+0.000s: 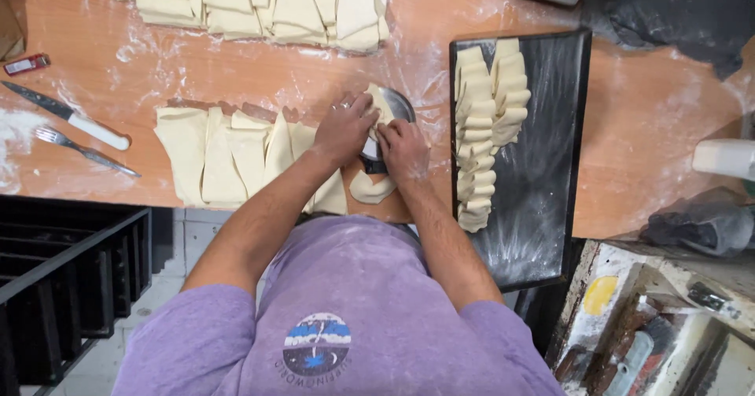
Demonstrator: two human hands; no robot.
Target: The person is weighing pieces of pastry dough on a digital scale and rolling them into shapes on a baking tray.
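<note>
On the floured table [629, 128], left hand [344, 128] and right hand [403, 149] grip a pale, soft dough piece [381, 103]

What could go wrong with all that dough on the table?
The dough piece under the left hand and right hand might tear if pressed hard. The loose dough scrap lies near the table's front edge and might slide off. The knife lies unsheathed beside the fork; a reaching arm might brush it.

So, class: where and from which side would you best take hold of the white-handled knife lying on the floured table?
Grip the knife by its white handle, coming from the right, probably: the handle's free end points right and the blade points up-left. The fork lies close below, so reach from above.
</note>
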